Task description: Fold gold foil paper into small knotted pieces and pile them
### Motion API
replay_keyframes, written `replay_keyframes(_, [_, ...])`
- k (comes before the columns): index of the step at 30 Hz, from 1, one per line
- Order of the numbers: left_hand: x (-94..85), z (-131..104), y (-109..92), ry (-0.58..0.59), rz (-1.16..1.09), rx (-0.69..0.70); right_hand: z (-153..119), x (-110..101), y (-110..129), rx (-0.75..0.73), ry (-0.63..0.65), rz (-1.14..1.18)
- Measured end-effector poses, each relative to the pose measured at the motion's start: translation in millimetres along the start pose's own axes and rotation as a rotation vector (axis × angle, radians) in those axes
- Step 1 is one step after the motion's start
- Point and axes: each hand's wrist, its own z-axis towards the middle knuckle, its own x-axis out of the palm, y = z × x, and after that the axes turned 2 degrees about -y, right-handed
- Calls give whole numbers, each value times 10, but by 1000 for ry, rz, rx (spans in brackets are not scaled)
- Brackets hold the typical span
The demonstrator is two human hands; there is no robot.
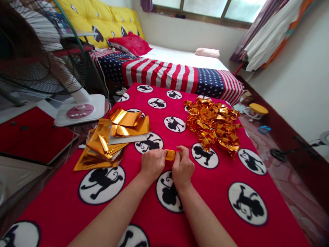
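Observation:
A small piece of shiny gold foil paper [170,155] is stretched between my two hands, just above the table's middle. My left hand [153,163] pinches its left end, and my right hand [183,168] grips the right end with the index finger raised a little. Fingers hide both ends of the paper. To the left lies a loose stack of flat gold foil sheets [102,145], with pale backing showing on some. On the right is a heap of folded gold foil pieces [214,121].
A red cloth [205,206] with monkey prints in white circles covers the table. At the left stands an electric fan [79,109]. Behind the table is a bed [164,73] with a red pillow [132,44]. A yellow stool [258,109] stands on the floor at right.

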Motion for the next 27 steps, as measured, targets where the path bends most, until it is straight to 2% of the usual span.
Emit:
replay_keyframes(16, [21,10,11,51,14,-6,7,8,-13,-7,10,1])
replay_keyframes(27, [10,20,31,28,42,-38,8,-17,4,-3,54,54])
